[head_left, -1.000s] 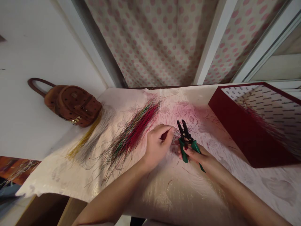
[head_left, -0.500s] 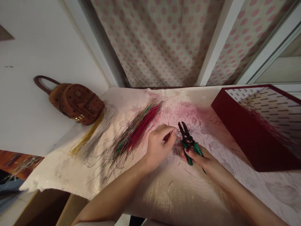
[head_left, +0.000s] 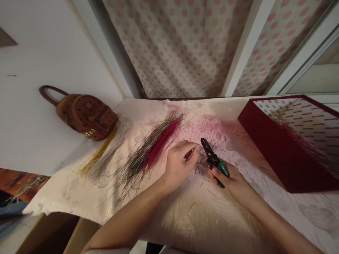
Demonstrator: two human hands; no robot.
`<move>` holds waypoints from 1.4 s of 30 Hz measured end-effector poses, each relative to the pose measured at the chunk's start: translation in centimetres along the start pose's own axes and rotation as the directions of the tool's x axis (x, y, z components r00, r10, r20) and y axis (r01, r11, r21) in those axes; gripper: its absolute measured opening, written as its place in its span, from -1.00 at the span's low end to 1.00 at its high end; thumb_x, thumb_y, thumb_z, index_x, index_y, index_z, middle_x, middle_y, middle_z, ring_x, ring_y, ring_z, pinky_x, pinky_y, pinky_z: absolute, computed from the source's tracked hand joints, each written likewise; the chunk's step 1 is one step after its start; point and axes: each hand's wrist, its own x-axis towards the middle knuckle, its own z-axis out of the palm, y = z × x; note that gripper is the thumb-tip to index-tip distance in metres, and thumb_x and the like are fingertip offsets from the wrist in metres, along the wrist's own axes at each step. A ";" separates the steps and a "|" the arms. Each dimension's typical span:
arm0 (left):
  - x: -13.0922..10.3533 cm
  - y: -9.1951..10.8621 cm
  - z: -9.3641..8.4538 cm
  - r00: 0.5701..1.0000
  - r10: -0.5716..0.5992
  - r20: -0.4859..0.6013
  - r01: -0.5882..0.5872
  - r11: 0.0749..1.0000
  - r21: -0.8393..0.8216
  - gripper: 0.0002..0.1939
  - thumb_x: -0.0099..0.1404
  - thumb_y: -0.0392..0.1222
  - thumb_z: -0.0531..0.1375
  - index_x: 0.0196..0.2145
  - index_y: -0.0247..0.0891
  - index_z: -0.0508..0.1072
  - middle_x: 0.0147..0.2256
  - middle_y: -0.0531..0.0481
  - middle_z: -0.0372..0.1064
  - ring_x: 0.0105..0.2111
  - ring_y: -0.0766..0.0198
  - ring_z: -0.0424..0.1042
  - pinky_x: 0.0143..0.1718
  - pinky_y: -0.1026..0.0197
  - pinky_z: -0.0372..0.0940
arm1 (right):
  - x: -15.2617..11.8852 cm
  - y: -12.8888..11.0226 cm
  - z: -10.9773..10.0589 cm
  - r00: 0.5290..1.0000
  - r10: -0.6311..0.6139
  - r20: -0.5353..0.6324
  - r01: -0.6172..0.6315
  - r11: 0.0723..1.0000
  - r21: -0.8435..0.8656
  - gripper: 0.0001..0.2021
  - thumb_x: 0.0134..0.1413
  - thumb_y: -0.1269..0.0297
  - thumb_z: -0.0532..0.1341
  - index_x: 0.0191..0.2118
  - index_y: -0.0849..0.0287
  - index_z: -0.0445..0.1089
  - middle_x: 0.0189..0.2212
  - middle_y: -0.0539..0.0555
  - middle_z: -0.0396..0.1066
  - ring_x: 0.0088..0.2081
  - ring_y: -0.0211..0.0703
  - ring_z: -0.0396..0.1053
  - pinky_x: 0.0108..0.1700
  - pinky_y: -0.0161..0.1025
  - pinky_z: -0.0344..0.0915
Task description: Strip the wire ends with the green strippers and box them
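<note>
My right hand (head_left: pixel 225 174) is wrapped round the green handles of a pair of wire strippers (head_left: pixel 212 155), whose black jaws are closed and point up and away from me. Just left of the jaws, my left hand (head_left: pixel 181 160) is closed in a pinch. What its fingertips hold is too small to make out. Short cut wire bits (head_left: pixel 212 144) lie scattered under and around the jaws. Left of my left hand rests a bundle of thin red, green and dark wires (head_left: pixel 156 144) on the white cloth.
A dark red box (head_left: pixel 265 148) with a patterned lining stands at the right, red wires (head_left: pixel 299 137) inside it. At the left a brown backpack (head_left: pixel 90 114) leans by the wall, near yellow wires (head_left: pixel 99 153) and silvery wires (head_left: pixel 112 148). The cloth-covered table (head_left: pixel 185 218) stretches beneath.
The strippers' jaws and handles have come together as my right hand squeezed. My left hand has stayed in nearly the same place.
</note>
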 end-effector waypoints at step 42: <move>-0.2 0.7 -0.1 0.988 0.089 -0.123 -0.082 0.995 0.060 -0.88 0.34 -0.35 0.21 -0.38 -0.28 0.46 -0.57 0.15 0.24 -0.58 0.44 0.17 -0.52 0.35 0.09 | -0.8 -2.2 0.4 0.977 0.051 0.209 -0.103 0.964 0.246 -0.59 0.26 -0.14 0.19 -0.31 0.16 0.31 -0.46 0.03 0.29 -0.43 -0.19 0.23 -0.31 -0.18 0.17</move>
